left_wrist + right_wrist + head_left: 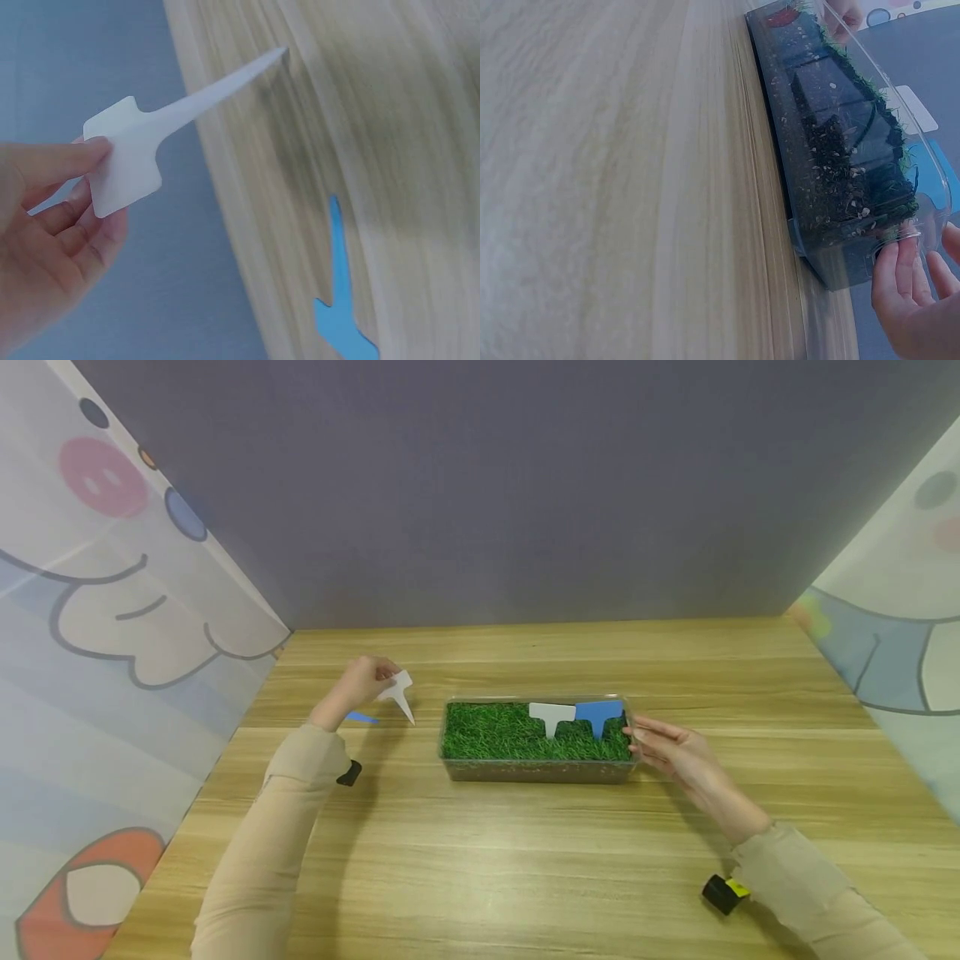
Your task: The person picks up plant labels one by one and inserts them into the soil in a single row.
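Observation:
Between thumb and fingers, my left hand (pixel 363 680) pinches a white T-shaped plant label (pixel 124 161) by its broad head, the pointed stem angled down toward the table. Beneath that hand a blue plant label (pixel 341 300) lies on the wood, partly hidden by the wrist in the head view. My right hand (pixel 688 762) touches the right end of a clear rectangular planter (pixel 540 772), its fingers (pixel 889 277) against the end wall. Green artificial grass (pixel 487 731) tops the planter. Standing in it toward the right are a white label (pixel 552 712) and a blue label (pixel 599 709).
The wooden table (pixel 495 868) runs back to a grey panel (pixel 480 493). Printed cartoon sheets flank it on the left (pixel 97 635) and right (pixel 900 643). A black wrist-camera piece (pixel 722 895) shows by the right sleeve, another (pixel 349 772) by the left.

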Motion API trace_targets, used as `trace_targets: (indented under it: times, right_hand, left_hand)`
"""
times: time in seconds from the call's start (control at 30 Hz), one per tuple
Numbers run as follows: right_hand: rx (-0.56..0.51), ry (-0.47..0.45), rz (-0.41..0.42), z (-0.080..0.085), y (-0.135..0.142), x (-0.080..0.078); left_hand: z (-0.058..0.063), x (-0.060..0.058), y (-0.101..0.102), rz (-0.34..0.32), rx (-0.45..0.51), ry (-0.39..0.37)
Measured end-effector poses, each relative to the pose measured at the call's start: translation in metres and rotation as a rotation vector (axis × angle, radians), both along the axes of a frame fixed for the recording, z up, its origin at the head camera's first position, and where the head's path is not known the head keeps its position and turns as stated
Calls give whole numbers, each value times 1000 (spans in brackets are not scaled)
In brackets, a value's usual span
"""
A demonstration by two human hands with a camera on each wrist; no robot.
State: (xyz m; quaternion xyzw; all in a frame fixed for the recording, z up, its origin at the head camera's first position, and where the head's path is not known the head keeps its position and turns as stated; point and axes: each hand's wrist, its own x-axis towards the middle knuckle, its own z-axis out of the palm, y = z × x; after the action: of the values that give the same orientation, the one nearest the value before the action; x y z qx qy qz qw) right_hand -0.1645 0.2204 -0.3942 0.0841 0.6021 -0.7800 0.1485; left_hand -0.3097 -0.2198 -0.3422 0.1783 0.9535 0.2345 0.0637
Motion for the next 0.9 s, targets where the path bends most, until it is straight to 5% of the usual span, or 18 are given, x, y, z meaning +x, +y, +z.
trace_targets:
  times: [0.9]
  right_hand:
    - [-57,27,0,-3,0,-1]
  left_hand:
    - [42,24,30,-83,3,144]
